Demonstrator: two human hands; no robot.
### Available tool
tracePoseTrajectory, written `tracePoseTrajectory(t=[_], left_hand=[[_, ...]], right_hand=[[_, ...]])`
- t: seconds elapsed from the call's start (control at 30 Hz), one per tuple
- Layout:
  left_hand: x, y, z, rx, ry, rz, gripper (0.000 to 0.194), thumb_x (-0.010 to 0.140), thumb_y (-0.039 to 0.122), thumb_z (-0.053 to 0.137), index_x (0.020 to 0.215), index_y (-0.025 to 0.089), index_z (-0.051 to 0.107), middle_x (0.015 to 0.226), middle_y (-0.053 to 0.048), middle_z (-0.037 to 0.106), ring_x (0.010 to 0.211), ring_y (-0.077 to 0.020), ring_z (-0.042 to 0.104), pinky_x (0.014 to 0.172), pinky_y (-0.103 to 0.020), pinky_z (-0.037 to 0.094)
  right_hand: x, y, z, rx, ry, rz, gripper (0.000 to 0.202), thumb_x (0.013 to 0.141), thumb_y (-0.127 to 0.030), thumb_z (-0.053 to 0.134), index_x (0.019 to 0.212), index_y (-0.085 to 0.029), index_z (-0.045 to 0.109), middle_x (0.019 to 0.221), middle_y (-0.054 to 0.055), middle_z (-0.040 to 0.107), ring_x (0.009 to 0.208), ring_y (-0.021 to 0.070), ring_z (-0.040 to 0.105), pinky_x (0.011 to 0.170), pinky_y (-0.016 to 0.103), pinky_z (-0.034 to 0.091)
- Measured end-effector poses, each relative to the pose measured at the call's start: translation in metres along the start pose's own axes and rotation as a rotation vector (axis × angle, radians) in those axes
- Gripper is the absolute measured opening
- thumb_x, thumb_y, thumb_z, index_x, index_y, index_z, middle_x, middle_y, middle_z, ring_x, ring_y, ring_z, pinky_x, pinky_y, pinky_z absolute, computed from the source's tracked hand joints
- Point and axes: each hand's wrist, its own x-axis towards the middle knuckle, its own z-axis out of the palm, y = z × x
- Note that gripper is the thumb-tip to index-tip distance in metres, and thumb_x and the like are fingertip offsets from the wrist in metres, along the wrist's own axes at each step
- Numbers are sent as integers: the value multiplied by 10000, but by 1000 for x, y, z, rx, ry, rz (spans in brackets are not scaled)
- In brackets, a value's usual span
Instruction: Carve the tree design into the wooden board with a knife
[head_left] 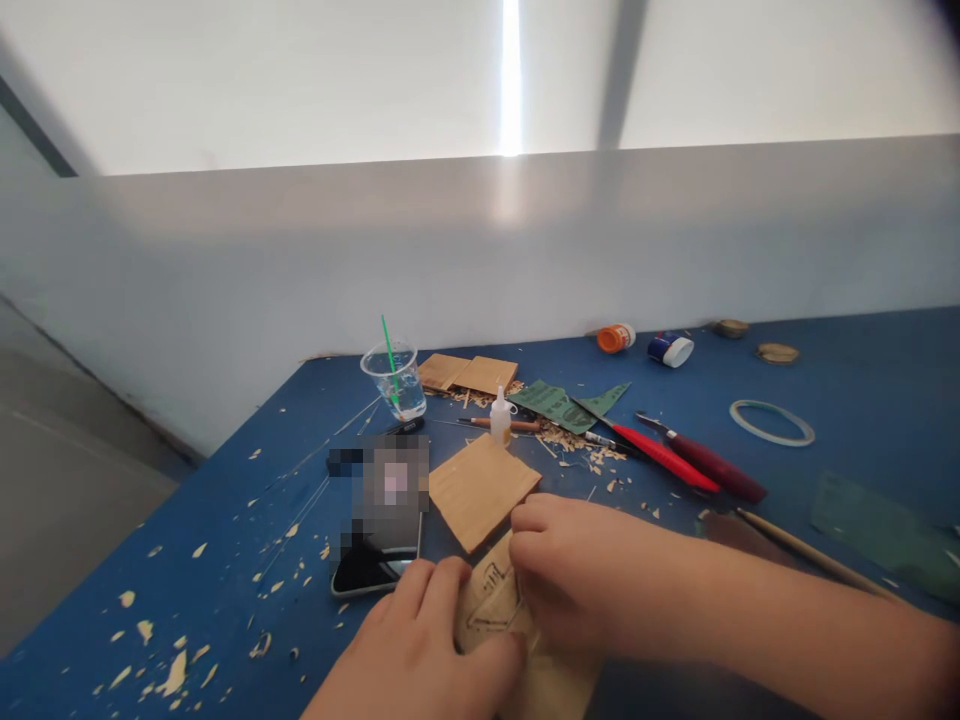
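Between my hands is a pale wooden piece with dark drawn lines (491, 600). My left hand (420, 640) grips its left side, thumb and fingers closed about it. Curled over its right side is my right hand (577, 575); its fingers are closed, and whatever they hold is hidden. A flat tan surface (559, 685) shows below the hands, partly covered. Just beyond the marked piece lies a square wooden block (484, 490). A phone (379, 555), partly pixelated, lies to the left of the block.
A plastic cup of water (405, 390) holds a green stick. Near it are a small glue bottle (501, 418) and wooden boards (484, 375). Green sandpaper (555, 403), a red-handled tool (667, 458), a dark red-handled tool (716, 467) and a tape ring (772, 423) lie rightward. Shavings (176, 672) litter the left.
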Motion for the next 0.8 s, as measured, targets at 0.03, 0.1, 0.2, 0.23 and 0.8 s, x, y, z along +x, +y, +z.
tracePoseTrajectory(t=[0.03, 0.1, 0.2, 0.23, 0.8], left_hand=[[-2, -4, 10, 11, 13, 20, 422, 778, 258, 819, 1192, 334, 797, 1209, -170, 669, 1023, -420, 611, 824, -603, 587], [-3, -8, 23, 15, 56, 28, 429, 751, 318, 866, 1175, 326, 801, 1268, -186, 647, 1084, -456, 588, 832, -616, 582], [-3, -9, 23, 14, 126, 107, 463, 772, 381, 891, 1214, 291, 785, 1481, -210, 570, 1261, -518, 520, 917, -651, 570], [-2, -8, 19, 17, 135, 138, 443, 815, 373, 870, 1239, 286, 774, 1527, -195, 554, 1292, -501, 514, 953, -638, 568], [1, 5, -28, -65, 28, 240, 114, 970, 130, 746, 1053, 199, 784, 1179, -68, 731, 1103, -272, 644, 932, -344, 585]], right_hand=[[-1, -2, 2, -7, 7, 11, 139, 946, -296, 687, 878, -175, 693, 1002, 80, 691, 919, 206, 646, 759, 303, 508], [-2, -5, 4, -31, 15, 32, 146, 954, -304, 683, 898, -170, 701, 1017, 99, 698, 951, 229, 645, 788, 330, 514], [-3, -9, 7, -77, 22, 58, 132, 957, -290, 659, 936, -172, 714, 1004, 92, 702, 953, 243, 639, 785, 350, 506], [-3, -10, 7, -93, 19, 61, 128, 953, -291, 658, 947, -177, 716, 997, 83, 703, 944, 242, 636, 773, 351, 499], [3, -25, -4, -343, -238, 120, 89, 877, -186, 735, 797, -224, 738, 864, 94, 721, 816, 291, 668, 561, 356, 398]])
